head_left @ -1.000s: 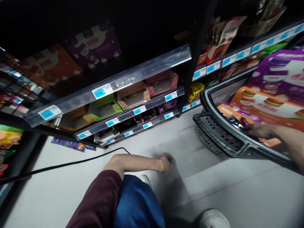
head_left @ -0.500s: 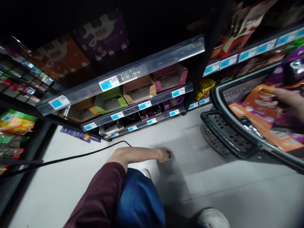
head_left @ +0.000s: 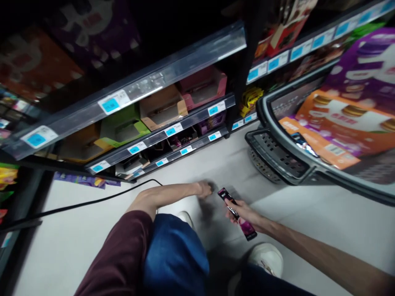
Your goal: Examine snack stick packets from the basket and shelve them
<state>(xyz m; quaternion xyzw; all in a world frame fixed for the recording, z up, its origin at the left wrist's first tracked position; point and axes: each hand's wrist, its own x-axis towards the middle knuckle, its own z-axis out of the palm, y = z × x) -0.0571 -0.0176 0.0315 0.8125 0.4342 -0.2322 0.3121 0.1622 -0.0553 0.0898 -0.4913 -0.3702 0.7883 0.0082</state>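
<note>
My right hand [head_left: 242,213] is closed around a slim black and pink packet [head_left: 247,228], held at a slant above the floor. Its thumb lies across the packet's dark middle, and the pink end sticks out below. To the left, my left hand [head_left: 203,189] hangs low with its fingers curled in; what they hold, if anything, is hidden and slightly blurred. A grey shopping basket [head_left: 286,158] stands at the right. Inside it lie an orange bag [head_left: 348,115] with pictures of round cakes, a purple bag [head_left: 370,61] and other packages.
Shelves with blue-and-white price tags run across the front. Low down are an open green carton [head_left: 121,129], a tan carton [head_left: 165,109] and a pink carton [head_left: 203,88]. A black cable [head_left: 92,201] crosses the pale floor. My shoe [head_left: 267,259] is below the packet.
My right hand has left the orange bag in the basket and now holds the slim packet near my left hand. The view has shifted, and my left hand stays low and curled.
</note>
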